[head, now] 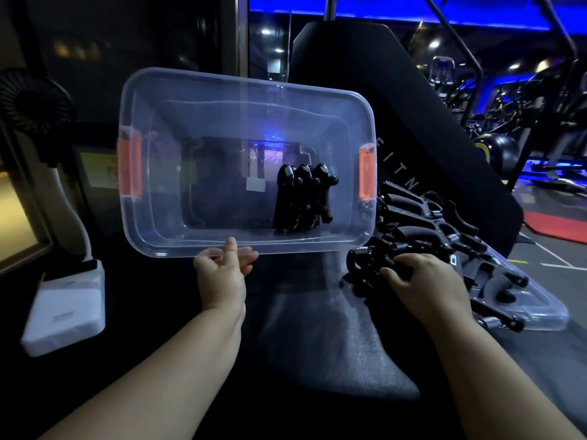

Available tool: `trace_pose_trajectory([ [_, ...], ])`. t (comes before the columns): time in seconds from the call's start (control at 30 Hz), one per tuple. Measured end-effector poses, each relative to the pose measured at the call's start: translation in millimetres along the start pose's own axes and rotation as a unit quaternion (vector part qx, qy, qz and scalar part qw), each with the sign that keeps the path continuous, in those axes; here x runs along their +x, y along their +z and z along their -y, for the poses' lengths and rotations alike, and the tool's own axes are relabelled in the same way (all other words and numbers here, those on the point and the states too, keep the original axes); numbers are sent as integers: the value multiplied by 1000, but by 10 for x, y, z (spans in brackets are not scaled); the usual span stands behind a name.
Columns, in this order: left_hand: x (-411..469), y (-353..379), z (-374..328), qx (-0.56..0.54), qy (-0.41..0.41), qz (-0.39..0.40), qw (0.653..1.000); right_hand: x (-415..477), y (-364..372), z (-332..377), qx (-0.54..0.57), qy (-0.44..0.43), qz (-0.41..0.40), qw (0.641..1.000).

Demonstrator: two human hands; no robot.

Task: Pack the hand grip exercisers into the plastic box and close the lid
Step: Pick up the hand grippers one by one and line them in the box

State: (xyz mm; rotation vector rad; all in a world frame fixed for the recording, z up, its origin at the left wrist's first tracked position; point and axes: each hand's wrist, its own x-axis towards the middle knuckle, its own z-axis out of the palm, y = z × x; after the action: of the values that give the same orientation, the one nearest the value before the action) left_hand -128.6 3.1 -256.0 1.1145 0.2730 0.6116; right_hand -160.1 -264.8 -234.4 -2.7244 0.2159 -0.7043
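One white block (63,300) is lying far left on the dark fabric bench (301,344). Left hand (222,277) is pinching the near rim of the clear, orange-latched box (149,198), tilted up; black exercisers (301,198) are lying inside. Right hand (425,281) is gripping a spring-coiled exerciser (354,265) beside the pile (444,223) on the clear lid (546,315).

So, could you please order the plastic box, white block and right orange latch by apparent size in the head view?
1. plastic box, clearly largest
2. white block, though nearer the camera
3. right orange latch, smallest
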Motion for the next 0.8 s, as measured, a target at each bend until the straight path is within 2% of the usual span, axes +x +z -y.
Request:
trace_pose_trajectory([
  [0.27, 12, 11, 7, 2, 3, -4, 1000, 5, -24, -18, 85, 17, 23, 996],
  [0.5, 2, 10, -1, 9, 6, -5, 1000, -116, -122, 60, 80, -58, 26, 995],
  [0.8, 1, -9, -6, 13, -4, -2, 1000, -129, -295, 200, 109, -143, 179, 967],
])
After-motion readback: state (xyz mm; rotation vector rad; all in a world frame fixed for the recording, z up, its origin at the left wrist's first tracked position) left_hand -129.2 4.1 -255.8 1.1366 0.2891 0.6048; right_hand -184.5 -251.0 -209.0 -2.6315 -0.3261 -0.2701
